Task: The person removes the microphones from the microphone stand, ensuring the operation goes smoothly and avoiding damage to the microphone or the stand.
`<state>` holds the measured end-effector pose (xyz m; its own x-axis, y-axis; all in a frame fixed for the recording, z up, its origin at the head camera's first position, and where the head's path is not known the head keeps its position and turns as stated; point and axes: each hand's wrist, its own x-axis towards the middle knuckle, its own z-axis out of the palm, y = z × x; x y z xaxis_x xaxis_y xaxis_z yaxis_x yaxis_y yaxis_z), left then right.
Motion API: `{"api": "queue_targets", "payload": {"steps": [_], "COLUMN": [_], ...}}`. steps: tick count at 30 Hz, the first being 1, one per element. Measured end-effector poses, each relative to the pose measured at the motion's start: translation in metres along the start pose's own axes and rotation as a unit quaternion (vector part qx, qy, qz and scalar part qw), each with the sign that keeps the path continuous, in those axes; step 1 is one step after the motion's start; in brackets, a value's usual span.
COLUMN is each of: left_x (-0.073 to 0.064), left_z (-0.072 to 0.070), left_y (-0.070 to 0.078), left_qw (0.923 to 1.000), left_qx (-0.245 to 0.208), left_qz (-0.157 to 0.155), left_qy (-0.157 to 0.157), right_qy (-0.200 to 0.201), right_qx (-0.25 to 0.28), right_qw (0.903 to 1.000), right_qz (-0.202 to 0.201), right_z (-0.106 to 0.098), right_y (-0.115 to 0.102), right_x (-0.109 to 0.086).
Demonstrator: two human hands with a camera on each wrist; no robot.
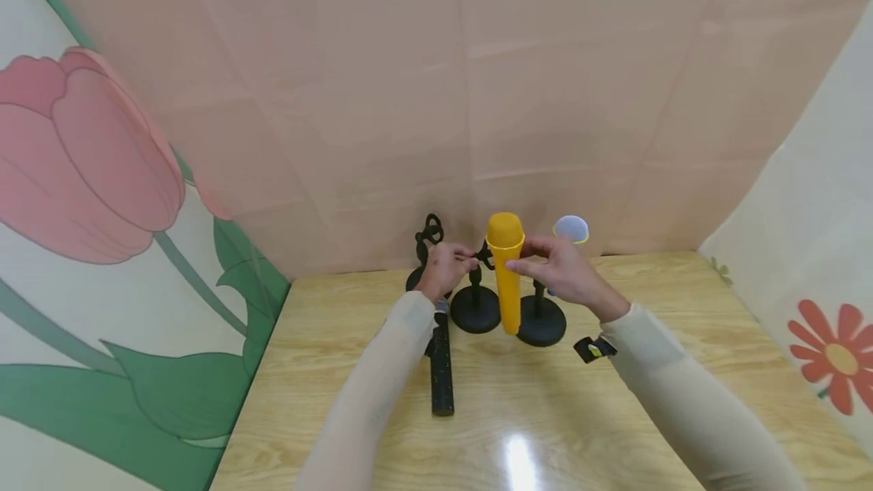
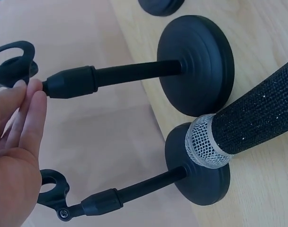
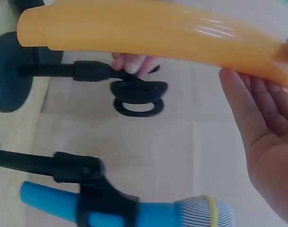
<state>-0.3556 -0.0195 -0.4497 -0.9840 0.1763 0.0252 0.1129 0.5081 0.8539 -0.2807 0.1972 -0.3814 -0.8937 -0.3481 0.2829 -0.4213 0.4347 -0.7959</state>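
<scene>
Upright in my right hand point(image 1: 569, 271) is a yellow microphone point(image 1: 508, 279), gripped between thumb and fingers near its head. My left hand point(image 1: 445, 271) pinches the top of the middle black microphone stand point(image 1: 475, 311), just below its ring-shaped clip point(image 2: 16, 66). In the right wrist view the yellow microphone passes close to that clip point(image 3: 139, 90), which has nothing in it. To the right, a blue microphone point(image 3: 54, 201) sits in the clip of another stand point(image 1: 542, 322). A third stand point(image 2: 151, 184) with a bare clip is on the left, partly behind my left hand in the head view.
A black glittery microphone point(image 1: 442, 370) with a silver mesh head lies on the wooden table point(image 1: 327, 370), by the left stand's base. Behind the stands rises a pink-covered wall point(image 1: 355, 135). Flower-printed panels point(image 1: 102, 165) flank the table.
</scene>
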Motion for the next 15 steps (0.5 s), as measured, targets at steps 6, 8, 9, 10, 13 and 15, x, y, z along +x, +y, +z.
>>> {"api": "queue_targets", "payload": {"steps": [6, 8, 9, 10, 13, 15], "left_x": [0.005, 0.006, 0.007, 0.008, 0.009, 0.010], "left_z": [0.002, 0.003, 0.003, 0.004, 0.005, 0.005], "left_y": [-0.002, -0.003, -0.003, -0.003, -0.005, -0.006], "left_qw": [0.9999, 0.9998, 0.9997, 0.9996, 0.9996, 0.9997], "left_qx": [-0.005, -0.012, -0.016, -0.021, -0.026, -0.023], "left_qz": [0.016, 0.017, 0.016, 0.015, 0.011, 0.010], "left_qy": [0.005, 0.007, 0.007, 0.008, 0.007, 0.006], "right_qy": [-0.008, -0.012, -0.014, -0.016, -0.016, -0.018], "right_qx": [-0.005, -0.008, -0.012, -0.015, -0.015, -0.010], "right_qw": [1.0000, 0.9999, 0.9998, 0.9997, 0.9995, 0.9995], "right_qz": [0.003, 0.008, 0.010, 0.013, 0.021, 0.023], "right_z": [0.007, 0.009, 0.010, 0.010, 0.013, 0.015], "right_y": [0.008, 0.010, 0.013, 0.014, 0.019, 0.022], "right_x": [-0.006, -0.008, -0.009, -0.010, -0.014, -0.016]}}
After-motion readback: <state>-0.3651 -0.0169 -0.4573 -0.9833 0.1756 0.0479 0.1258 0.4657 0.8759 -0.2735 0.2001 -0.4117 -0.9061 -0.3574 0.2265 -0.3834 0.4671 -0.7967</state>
